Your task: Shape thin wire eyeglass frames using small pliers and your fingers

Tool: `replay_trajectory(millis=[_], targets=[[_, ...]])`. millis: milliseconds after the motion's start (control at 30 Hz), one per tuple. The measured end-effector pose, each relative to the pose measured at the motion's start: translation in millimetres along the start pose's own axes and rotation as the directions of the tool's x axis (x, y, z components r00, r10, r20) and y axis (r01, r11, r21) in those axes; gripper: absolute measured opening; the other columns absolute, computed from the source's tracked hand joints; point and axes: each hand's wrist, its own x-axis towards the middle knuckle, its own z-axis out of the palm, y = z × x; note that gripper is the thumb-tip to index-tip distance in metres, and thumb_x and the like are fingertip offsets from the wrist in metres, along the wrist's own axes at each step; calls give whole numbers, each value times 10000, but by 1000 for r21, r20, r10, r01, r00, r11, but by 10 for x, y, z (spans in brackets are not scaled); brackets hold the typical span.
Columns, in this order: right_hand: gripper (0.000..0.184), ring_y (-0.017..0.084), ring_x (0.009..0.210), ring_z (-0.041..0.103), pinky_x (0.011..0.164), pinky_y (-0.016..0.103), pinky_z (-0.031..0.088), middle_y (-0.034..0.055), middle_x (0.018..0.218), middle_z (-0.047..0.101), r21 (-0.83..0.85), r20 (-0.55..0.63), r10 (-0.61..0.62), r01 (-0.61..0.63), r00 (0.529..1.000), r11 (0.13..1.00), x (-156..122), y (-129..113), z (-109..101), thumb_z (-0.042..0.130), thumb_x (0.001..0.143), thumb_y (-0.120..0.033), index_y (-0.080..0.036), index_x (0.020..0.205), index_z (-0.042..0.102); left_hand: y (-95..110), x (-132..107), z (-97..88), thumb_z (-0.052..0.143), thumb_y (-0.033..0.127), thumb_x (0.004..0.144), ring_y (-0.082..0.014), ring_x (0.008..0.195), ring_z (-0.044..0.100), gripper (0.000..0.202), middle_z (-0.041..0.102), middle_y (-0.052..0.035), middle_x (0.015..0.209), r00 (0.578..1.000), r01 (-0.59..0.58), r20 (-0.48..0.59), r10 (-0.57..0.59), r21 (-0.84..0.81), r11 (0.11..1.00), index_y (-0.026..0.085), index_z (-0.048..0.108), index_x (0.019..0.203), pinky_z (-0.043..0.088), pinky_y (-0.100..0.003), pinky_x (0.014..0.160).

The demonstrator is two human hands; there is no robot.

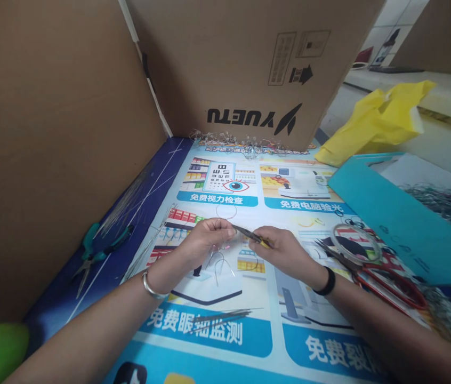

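Both hands work at mid-counter over a printed poster (pixel 225 341) with blue caption bands. The left hand (pixel 205 237) is pinched shut, thumb and fingertips gripping a thin bent wire piece (pixel 220 260). The wire's loops hang just below the fingers, above the poster. The right hand (pixel 285 250) is closed around slim pliers (pixel 249 234), which show a yellow bit of grip at the palm. The dark tip points left and meets the left fingertips, and whether it bites the wire is too small to tell. There is a silver bangle (pixel 151 288) on the left wrist and a black band (pixel 327 281) on the right. A small bundle of straight wires (pixel 221 318) lies on the poster near the forearms. Teal-handled cutters (pixel 97 245) lie far left beside a cardboard wall (pixel 49 133). To the right of the right hand are a clear tape ring (pixel 355 242) and red-handled scissors (pixel 393 285), close together. Beyond them a teal tray (pixel 393 218) holds a heap of wire scraps (pixel 449 197). A cardboard box (pixel 249 69) stands at the back with a row of small wire bits (pixel 241 141) along its base. A yellow bag (pixel 377 122) lies right of it.
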Motion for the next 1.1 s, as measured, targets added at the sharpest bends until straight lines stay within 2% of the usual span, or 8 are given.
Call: replay_trajectory(millis=[200,367,433,500,667,833,1100], targets=[[216,112,629,474,561,231,345,-15,670,540,116,135,34,-49,990,992,23,26,-121,510,803,-366,-183,742,606,7,6,-12,700,341,678,-31,431,297,227,456,43,540,999,15,40,-18,73,997,145,587,692,215,-199,419],[190,126,667,515,587,235,376,7,751,583,159,205,-21,-12,978,987,31,62,-200,547,777,-354,-181,812,617,29,4,-32,708,322,655,-24,412,285,226,417,62,519,995,73,64,-81,124,990,146,576,703,226,-194,412],[164,127,671,521,600,240,379,11,755,586,89,200,-61,44,978,995,33,58,-222,547,777,-331,-185,811,615,36,0,-32,704,319,651,-22,404,281,219,414,66,511,994,84,61,-95,156,984,148,575,700,217,-190,404],[143,131,683,522,615,246,374,17,753,587,-49,183,-116,127,976,991,33,46,-243,536,783,-301,-187,816,617,42,-5,-28,695,305,652,-22,403,279,199,405,70,504,994,85,51,-97,194,977,151,576,695,199,-184,397],[162,155,763,533,661,261,370,45,800,604,-333,176,-233,281,956,900,25,34,-277,473,819,-247,-196,856,622,53,-12,-13,644,229,669,-30,436,298,103,403,54,534,995,59,62,-83,320,945,154,576,657,194,-183,402],[175,167,790,533,629,262,339,56,809,598,-501,196,-232,301,953,812,12,37,-277,446,844,-251,-197,871,610,44,-6,-9,612,238,681,-38,448,297,101,408,51,550,996,22,66,-52,393,919,164,554,642,202,-189,406],[173,148,781,529,604,255,316,40,821,592,-559,220,-210,300,953,773,6,12,-270,435,866,-262,-191,860,593,73,-8,-7,572,235,670,-37,432,289,89,397,62,546,994,57,56,-97,494,868,165,519,651,202,-195,405]])
